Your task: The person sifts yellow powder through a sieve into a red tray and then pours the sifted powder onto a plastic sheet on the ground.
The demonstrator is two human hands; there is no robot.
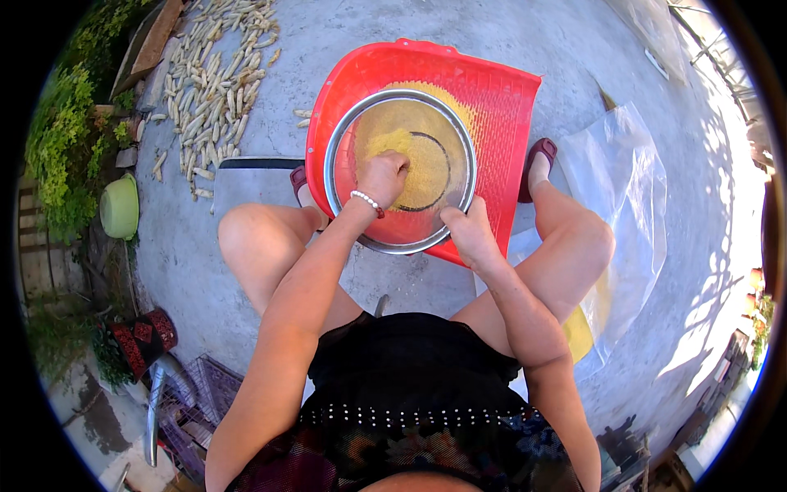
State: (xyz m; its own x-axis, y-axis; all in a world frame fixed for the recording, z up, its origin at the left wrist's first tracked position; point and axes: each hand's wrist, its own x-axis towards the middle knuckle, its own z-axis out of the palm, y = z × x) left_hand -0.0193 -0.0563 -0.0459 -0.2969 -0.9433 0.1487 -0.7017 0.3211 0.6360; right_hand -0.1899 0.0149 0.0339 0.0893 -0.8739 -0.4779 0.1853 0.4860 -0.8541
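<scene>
No texts, labels, brands, numbers or signs can be read.

The broad plastic scoop (507,135) is red, the round metal sieve (329,169) silver, powdery meal (388,142) yellow, cloth garment (410,361) black, white-dotted.
</scene>
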